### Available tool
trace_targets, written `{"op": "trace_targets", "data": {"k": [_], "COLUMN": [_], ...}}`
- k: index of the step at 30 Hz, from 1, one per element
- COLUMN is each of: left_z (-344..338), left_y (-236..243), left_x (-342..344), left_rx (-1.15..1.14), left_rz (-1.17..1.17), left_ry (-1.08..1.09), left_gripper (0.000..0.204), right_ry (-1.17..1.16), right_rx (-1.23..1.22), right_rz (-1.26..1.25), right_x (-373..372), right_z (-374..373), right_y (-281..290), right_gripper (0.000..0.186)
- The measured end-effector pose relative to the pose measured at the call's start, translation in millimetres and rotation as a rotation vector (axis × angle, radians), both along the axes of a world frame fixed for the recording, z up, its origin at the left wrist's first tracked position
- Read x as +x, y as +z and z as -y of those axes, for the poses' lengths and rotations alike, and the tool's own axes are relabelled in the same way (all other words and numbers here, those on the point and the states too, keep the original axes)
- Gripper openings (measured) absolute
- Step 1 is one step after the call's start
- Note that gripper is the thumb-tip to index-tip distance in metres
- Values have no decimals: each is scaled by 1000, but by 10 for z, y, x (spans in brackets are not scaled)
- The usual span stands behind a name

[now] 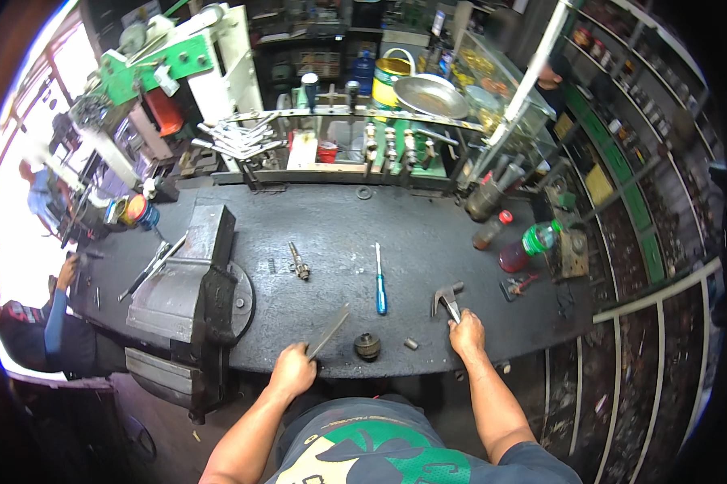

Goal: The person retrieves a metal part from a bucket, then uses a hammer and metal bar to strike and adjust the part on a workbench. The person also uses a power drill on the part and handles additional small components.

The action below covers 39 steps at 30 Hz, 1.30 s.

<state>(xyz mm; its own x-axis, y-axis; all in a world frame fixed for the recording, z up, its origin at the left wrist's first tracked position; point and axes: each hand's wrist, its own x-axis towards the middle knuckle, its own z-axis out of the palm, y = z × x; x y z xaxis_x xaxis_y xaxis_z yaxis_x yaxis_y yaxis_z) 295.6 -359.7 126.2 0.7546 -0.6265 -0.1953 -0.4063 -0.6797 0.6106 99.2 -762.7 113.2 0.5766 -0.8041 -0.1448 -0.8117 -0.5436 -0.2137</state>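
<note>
My left hand (294, 369), at the near edge of the workbench (315, 210), is closed round one end of a flat metal bar (330, 329); its free end points away and to the right. Farther right, my right hand (467, 332) grips the handle of a claw hammer (447, 300), with the head over the bench. Between my hands stand a dark knurled round metal part (367, 347) and a small metal cylinder (411, 344). Beyond them lie a blue-handled screwdriver (381, 292), a stepped metal shaft (300, 263) and a small spring (271, 264).
A large bench vise (182, 282) fills the left side. On the right are a green-capped bottle of dark red liquid (525, 248), a red-capped bottle (491, 232) and red-handled pliers (523, 285). A tool rack (347, 171) borders the back. Another person (53, 323) is at far left.
</note>
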Motion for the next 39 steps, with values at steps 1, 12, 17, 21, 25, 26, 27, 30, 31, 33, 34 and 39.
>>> {"op": "trace_targets", "data": {"k": [1, 12, 17, 21, 25, 26, 27, 30, 31, 33, 34, 39], "left_z": [-177, -1074, -1230, -1362, -1456, -1458, -1456, -1468, -1438, -1426, -1443, -1308], "left_y": [-58, 69, 273, 122, 6, -1, 2, -110, -121, -200, -277, -46], "left_x": [-82, -690, -614, -546, -390, -330, -296, -155, -84, -19, 8, 173], "left_rx": [-31, -24, 8, -83, -144, -162, -177, -173, -159, -143, -150, -83], "left_rz": [3, -213, -199, -179, -211, -176, -142, -112, -119, -112, -98, -151], "left_ry": [23, 540, 542, 537, 445, 428, 417, 302, 262, 206, 174, 87], "left_gripper": [34, 34, 31, 23, 21, 21, 21, 27, 29, 34, 36, 41], "right_ry": [44, 364, 332, 354, 407, 602, 817, 1005, 964, 1063, 1056, 754], "right_rx": [-56, -42, -99, -136, -71, -200, -152, 105, 196, 94, 37, 115], "right_rz": [-44, 268, -10, -113, 39, 164, 315, 90, 97, 111, 92, 227], "right_x": [138, 3555, 4148, 4195, 4030, 3856, 3692, 3193, 3100, 3107, 3159, 3009], "right_z": [3, 198, 317, 246, -382, -707, -1083, -2037, -2125, -2394, -2412, -2350], "right_y": [54, -154, -376, -344, -90, -3, 171, 258, -106, -10, -208, 232], "right_gripper": [42, 47, 43, 37, 34, 25, 20, 20, 23, 20, 22, 48]}}
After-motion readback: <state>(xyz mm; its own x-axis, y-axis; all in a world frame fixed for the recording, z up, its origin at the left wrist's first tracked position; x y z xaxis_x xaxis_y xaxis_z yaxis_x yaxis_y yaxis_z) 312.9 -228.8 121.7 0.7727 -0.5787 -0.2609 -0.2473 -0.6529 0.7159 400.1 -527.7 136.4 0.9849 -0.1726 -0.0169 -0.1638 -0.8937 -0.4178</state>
